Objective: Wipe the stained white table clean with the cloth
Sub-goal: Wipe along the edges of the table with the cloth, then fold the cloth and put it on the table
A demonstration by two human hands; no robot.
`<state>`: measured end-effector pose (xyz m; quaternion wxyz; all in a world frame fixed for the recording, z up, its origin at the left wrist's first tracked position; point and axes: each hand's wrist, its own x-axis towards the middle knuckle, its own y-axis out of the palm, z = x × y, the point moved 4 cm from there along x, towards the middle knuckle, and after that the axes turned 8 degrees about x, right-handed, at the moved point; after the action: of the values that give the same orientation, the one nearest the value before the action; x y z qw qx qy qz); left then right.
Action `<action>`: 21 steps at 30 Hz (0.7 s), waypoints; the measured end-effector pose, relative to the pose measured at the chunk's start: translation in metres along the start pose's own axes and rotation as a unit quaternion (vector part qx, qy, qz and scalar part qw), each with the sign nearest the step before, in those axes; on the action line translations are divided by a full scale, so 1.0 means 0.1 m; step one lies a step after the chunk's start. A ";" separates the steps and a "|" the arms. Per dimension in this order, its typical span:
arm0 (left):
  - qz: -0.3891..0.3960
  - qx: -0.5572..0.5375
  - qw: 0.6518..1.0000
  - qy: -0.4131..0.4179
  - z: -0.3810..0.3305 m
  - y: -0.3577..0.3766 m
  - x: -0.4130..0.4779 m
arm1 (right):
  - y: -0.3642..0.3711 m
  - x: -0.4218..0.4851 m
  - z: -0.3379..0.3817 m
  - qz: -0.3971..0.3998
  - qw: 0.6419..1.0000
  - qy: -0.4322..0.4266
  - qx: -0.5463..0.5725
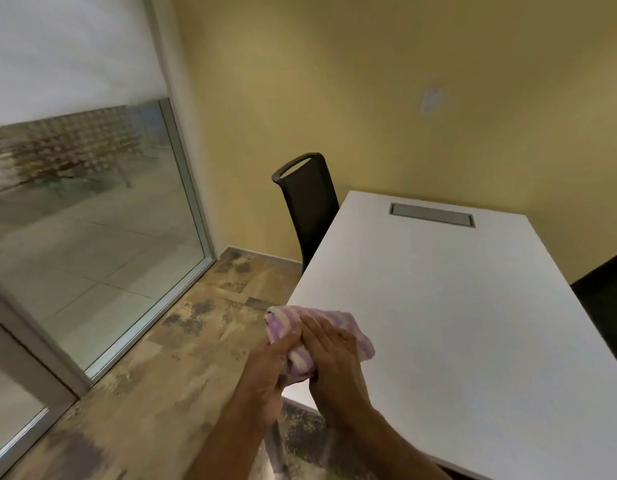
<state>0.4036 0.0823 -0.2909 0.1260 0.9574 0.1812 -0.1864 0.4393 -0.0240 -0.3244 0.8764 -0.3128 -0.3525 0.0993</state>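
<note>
A purple and cream striped cloth is bunched up at the near left corner of the white table. My left hand grips the cloth from the left and below, just off the table's edge. My right hand lies over the cloth from above, fingers pointing toward the far left. The lower part of the cloth is hidden between the two hands. No stain is plainly visible on the tabletop from here.
A grey cable hatch is set into the table's far end. A black chair stands at the table's left side, another dark chair at the right. A glass door and tiled floor lie left.
</note>
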 end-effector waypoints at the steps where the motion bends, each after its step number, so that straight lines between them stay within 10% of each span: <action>1: 0.000 -0.003 1.000 -0.002 -0.03 0.04 -0.01 | -0.05 0.01 -0.01 0.009 1.000 0.012 0.011; 6: -0.010 -0.015 0.999 -0.029 -0.14 0.14 0.03 | -0.47 0.00 -0.02 0.156 0.983 0.043 0.084; 9: 0.000 -0.033 0.999 -0.036 -0.25 0.26 -0.01 | -0.85 0.00 -0.16 0.074 0.952 0.165 0.247; 14: 0.054 -0.056 0.996 -0.044 -0.40 0.53 -0.04 | -1.14 -0.09 -0.75 -0.080 0.777 0.472 0.410; 21: 0.110 -0.093 0.988 -0.055 -0.53 0.82 0.02 | -1.25 0.06 -0.81 0.035 0.575 0.477 0.664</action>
<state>0.4544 0.0250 -0.2302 0.2438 0.9440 0.0844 -0.2058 0.4929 -0.1578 -0.2885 0.8760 0.3424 0.2923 0.1729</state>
